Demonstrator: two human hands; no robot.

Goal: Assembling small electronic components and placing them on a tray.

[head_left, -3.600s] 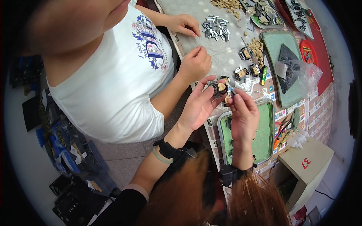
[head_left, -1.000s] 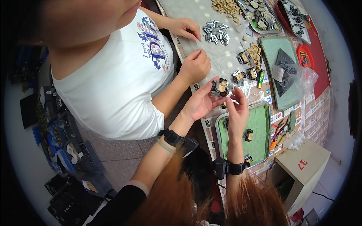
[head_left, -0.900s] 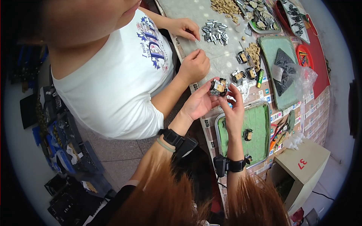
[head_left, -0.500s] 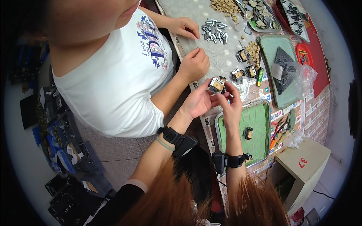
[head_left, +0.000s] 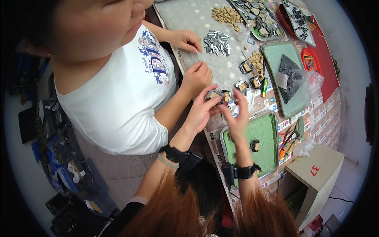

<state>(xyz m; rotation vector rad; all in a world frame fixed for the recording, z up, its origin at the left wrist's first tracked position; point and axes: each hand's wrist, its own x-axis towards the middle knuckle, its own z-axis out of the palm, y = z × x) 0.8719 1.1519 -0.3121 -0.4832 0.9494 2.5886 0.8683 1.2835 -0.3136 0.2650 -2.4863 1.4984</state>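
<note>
A small toy vehicle [head_left: 214, 95] with black, grey and tan parts sits in my left hand [head_left: 198, 114], whose fingers and thumb are closed around it. Close beside it on the right is my right hand [head_left: 237, 120], finger and thumb spread apart with nothing visible between them. Whether its thumb tip touches the toy I cannot tell. Beyond my hands several similar toy vehicles [head_left: 241, 85] stand on the table next to a green battery [head_left: 264, 87]. One more toy vehicle [head_left: 255, 145] lies in the green-lined tray [head_left: 265, 126] under my right forearm.
A co-worker in a white shirt [head_left: 114, 98] sits at the left, hands resting at the table edge. Piles of silver pieces [head_left: 216, 42] and tan pieces [head_left: 227, 15] lie farther off. A green tray [head_left: 272, 51] bears a dark bagged piece. Tools [head_left: 287, 142] and a beige box [head_left: 321, 162] are on the right.
My left hand has tilted the toy vehicle and shifted slightly left and down. My right hand has come off the toy, its fingers spreading. The view has turned slightly.
</note>
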